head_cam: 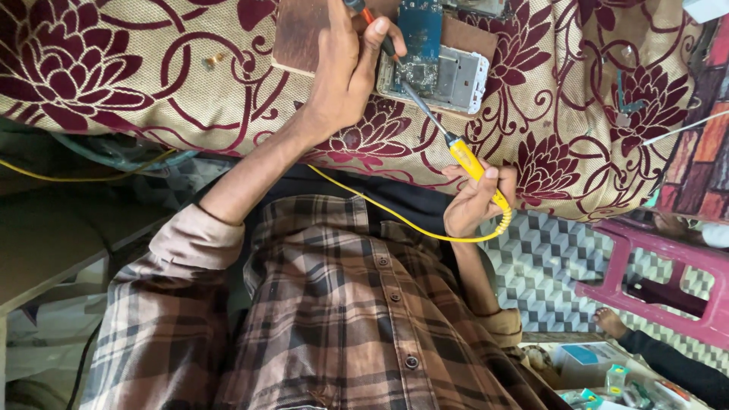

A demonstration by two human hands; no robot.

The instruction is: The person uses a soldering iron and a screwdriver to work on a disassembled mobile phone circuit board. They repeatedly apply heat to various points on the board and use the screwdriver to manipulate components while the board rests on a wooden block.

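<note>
Between the hands, on the floral cloth (152, 99) over the table: opened phone (444, 76), back off, circuit board bare, resting on a wooden block (300, 34). Left hand (342, 72) closed around a thin orange-and-black tool (373, 24), held just left of the phone. Right hand (474, 199) pinched shut on a yellow soldering iron (465, 156), metal tip angled up at the phone's lower left corner; cannot tell whether touching. Yellow cord (380, 209) looping back from the right hand across the checked shirt. Left of the left hand, small brass screws (213, 59). Likely mid-soldering on the board. Next move calls for a steady tip and the phone kept from sliding.
</note>
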